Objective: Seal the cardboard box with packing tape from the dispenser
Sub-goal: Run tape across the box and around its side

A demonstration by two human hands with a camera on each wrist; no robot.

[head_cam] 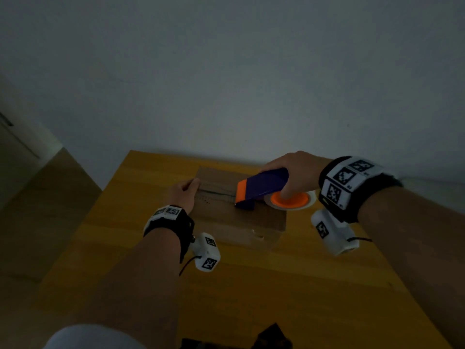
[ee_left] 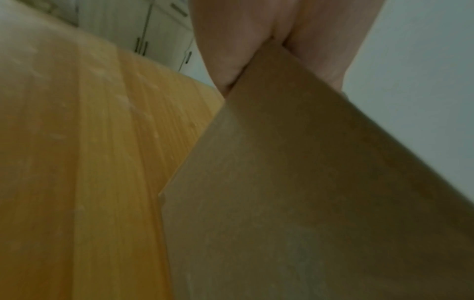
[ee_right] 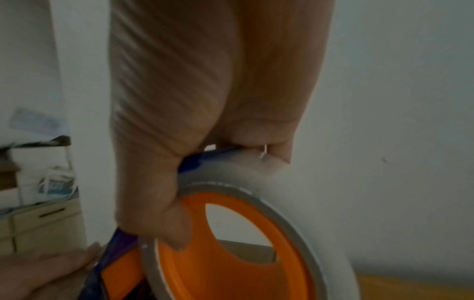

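Observation:
A brown cardboard box (head_cam: 226, 217) (ee_left: 307, 203) stands on the yellow wooden table (head_cam: 251, 285). My left hand (head_cam: 183, 195) (ee_left: 231, 30) clasps the box's top left edge, thumb on one face and fingers on the other. My right hand (head_cam: 294, 167) (ee_right: 192, 101) grips the blue and orange tape dispenser (head_cam: 264, 182), whose front end rests on the box top near the middle. Its tape roll (head_cam: 310, 197) (ee_right: 295, 203) with an orange hub (ee_right: 231, 274) hangs past the box's right edge. A strip of tape (head_cam: 216, 196) runs along the seam from my left hand to the dispenser.
The table's far edge meets a plain wall (head_cam: 226, 84). Floor (head_cam: 37, 210) lies beyond the table's left edge. Cabinets (ee_left: 153, 30) show in the left wrist view, a shelf with clutter (ee_right: 51, 182) in the right wrist view. A dark object (head_cam: 271, 336) sits at the near edge.

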